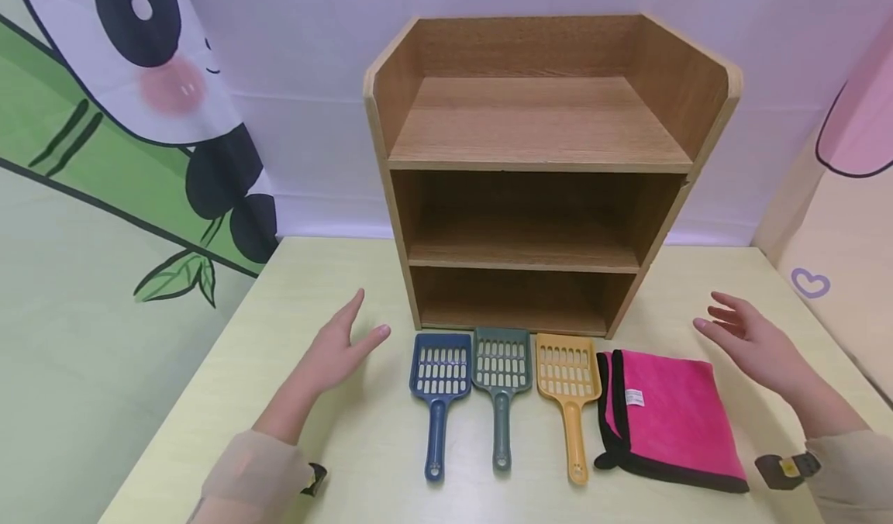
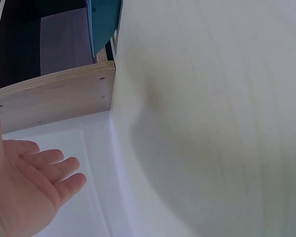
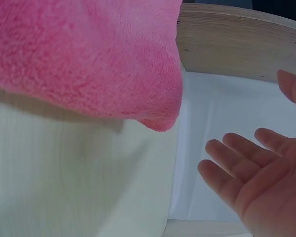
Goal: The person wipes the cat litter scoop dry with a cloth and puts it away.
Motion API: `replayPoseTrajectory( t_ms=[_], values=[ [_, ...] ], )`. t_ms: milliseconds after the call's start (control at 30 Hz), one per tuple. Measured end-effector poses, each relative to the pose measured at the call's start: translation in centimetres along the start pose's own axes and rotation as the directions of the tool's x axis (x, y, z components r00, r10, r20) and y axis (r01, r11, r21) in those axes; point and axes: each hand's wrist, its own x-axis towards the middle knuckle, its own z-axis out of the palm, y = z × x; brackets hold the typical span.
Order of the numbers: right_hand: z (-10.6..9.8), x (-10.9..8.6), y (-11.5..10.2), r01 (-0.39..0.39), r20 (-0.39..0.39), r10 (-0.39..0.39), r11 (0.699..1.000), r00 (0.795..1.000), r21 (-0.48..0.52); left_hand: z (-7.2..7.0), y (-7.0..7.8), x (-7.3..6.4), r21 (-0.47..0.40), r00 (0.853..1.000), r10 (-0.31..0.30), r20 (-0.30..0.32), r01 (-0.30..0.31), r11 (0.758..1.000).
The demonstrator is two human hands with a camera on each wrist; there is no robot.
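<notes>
My left hand (image 1: 337,353) hovers over the table, left of a blue slotted litter scoop (image 1: 436,400), its fingers extended and holding nothing. A green scoop (image 1: 501,400) and a yellow scoop (image 1: 569,408) lie beside the blue one, handles toward me. Right of them is a folded pink cloth (image 1: 677,415) with black edging and a small white tag. My right hand (image 1: 756,346) is raised past the cloth's far right corner, fingers relaxed and nothing held. In the right wrist view, the cloth (image 3: 89,54) shows its fuzzy surface, apart from the right hand (image 3: 266,182).
A wooden shelf unit (image 1: 540,163) with two lower compartments and a walled top stands directly behind the scoops. The pale table (image 1: 363,462) reaches back to a lilac printed cloth backdrop (image 1: 307,59). Dark wristbands (image 1: 788,470) sit at both sleeves.
</notes>
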Motion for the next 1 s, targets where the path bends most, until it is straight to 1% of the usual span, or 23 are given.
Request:
replayPoseTrajectory(
  t_ms=[133, 200, 267, 400, 567, 633, 733, 800, 867, 900, 1000],
  values=[
    [0.1, -0.2, 0.3, -0.006, 0.027, 0.006, 1.000, 1.000, 0.025, 0.3, 0.1, -0.3, -0.069, 1.000, 0.003, 0.008, -0.003, 0.998],
    [0.2, -0.3, 0.4, -0.005, 0.045, 0.003, 0.999, 0.999, 0.036, 0.4, 0.3, -0.5, -0.125, 1.000, 0.006, 0.020, -0.004, 0.992],
    [0.4, -0.3, 0.5, -0.005, 0.066, 0.002, 0.999, 0.998, 0.043, 0.6, 0.5, -0.8, -0.189, 0.999, -0.003, 0.037, 0.010, 0.982],
    [0.7, -0.6, 0.7, -0.014, 0.102, 0.008, 0.998, 0.995, 0.061, 1.0, 0.9, -1.0, -0.306, 0.997, -0.027, 0.068, 0.047, 0.951],
    [1.2, -0.8, 0.9, -0.038, 0.151, 0.028, 0.997, 0.988, 0.068, 1.4, 1.4, -1.3, -0.425, 0.990, -0.087, 0.115, 0.129, 0.896],
    [1.4, -0.8, 1.1, -0.058, 0.173, 0.045, 0.996, 0.984, 0.068, 1.5, 1.6, -1.5, -0.473, 0.982, -0.114, 0.150, 0.173, 0.864],
    [1.6, -0.9, 1.3, -0.083, 0.200, 0.065, 0.993, 0.978, 0.082, 1.7, 1.9, -1.7, -0.514, 0.970, -0.137, 0.201, 0.223, 0.828],
    [1.7, -0.9, 1.4, -0.097, 0.216, 0.074, 0.990, 0.974, 0.098, 1.8, 2.1, -1.9, -0.527, 0.960, -0.150, 0.235, 0.256, 0.810],
    [1.8, -1.0, 1.5, -0.112, 0.227, 0.086, 0.988, 0.970, 0.107, 1.9, 2.3, -2.2, -0.527, 0.950, -0.166, 0.264, 0.286, 0.800],
    [1.8, -1.0, 1.5, -0.124, 0.234, 0.095, 0.986, 0.968, 0.111, 2.0, 2.4, -2.3, -0.525, 0.944, -0.177, 0.279, 0.304, 0.795],
    [2.0, -1.0, 1.4, -0.166, 0.252, 0.134, 0.980, 0.958, 0.107, 2.1, 2.7, -2.8, -0.534, 0.926, -0.200, 0.319, 0.350, 0.770]
  ],
)
